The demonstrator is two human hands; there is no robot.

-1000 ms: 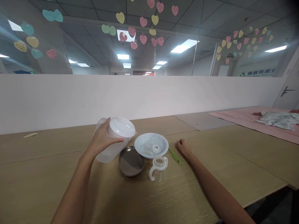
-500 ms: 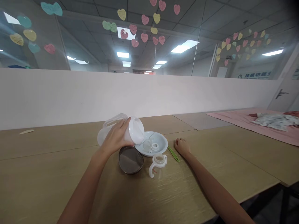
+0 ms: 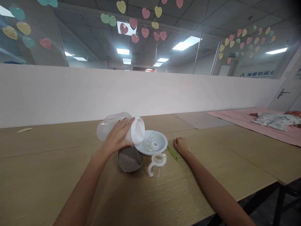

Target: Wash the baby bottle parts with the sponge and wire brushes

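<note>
My left hand grips a translucent white plastic pitcher and holds it tipped on its side, its lidded mouth over the rim of a white bowl. In the bowl lie a clear teat and a white ring. A round metal dish sits just under the pitcher. In front of the bowl stands a clear baby bottle with white handles. My right hand rests on the wooden table with its fingers curled, beside a green stick.
A white partition wall runs behind the table. At far right a pink cloth carries a patterned bundle. A small flat wooden piece lies at far left. The table's front edge drops off at the right.
My left hand has lifted the pitcher from upright and tipped it over sideways, mouth toward the white bowl. My right hand has stayed put on the table.
</note>
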